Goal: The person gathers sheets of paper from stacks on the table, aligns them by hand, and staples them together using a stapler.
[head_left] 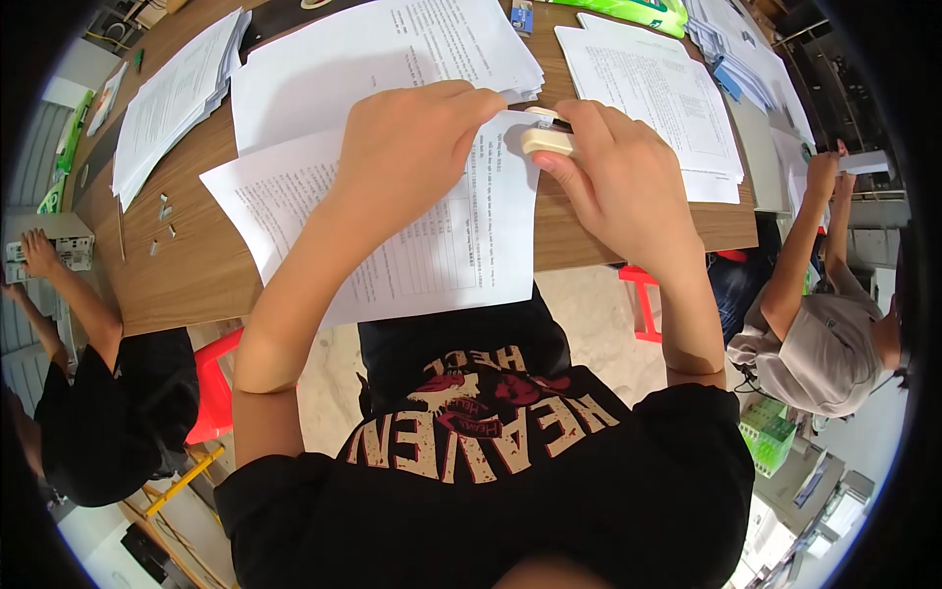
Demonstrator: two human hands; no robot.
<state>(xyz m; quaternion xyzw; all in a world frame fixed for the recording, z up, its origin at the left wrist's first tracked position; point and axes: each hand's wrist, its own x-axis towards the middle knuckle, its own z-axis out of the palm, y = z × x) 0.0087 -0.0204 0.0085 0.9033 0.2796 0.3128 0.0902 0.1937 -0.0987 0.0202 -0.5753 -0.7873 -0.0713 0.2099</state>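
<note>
Printed sheets of paper (pixel 491 231) hang over the table's front edge, curving down toward my lap. My left hand (pixel 417 142) is closed on their upper edge, thumb and fingers pinched near the right corner. A small cream stapler (pixel 548 142) sits in my right hand (pixel 628 162), fingers over its top and thumb underneath. The stapler's jaw is at the sheets' upper right corner; whether it has pressed through cannot be seen. Just behind both hands lies a thick stack of printed paper (pixel 294 93).
More paper stacks lie at left (pixel 182 98) and right (pixel 667 118). Small loose pieces (pixel 164 208) dot the wooden table (pixel 196 265). A green package (pixel 633 14) and a blue box (pixel 522 17) are at the back. One person (pixel 108 402) works at left, another (pixel 814 334) at right.
</note>
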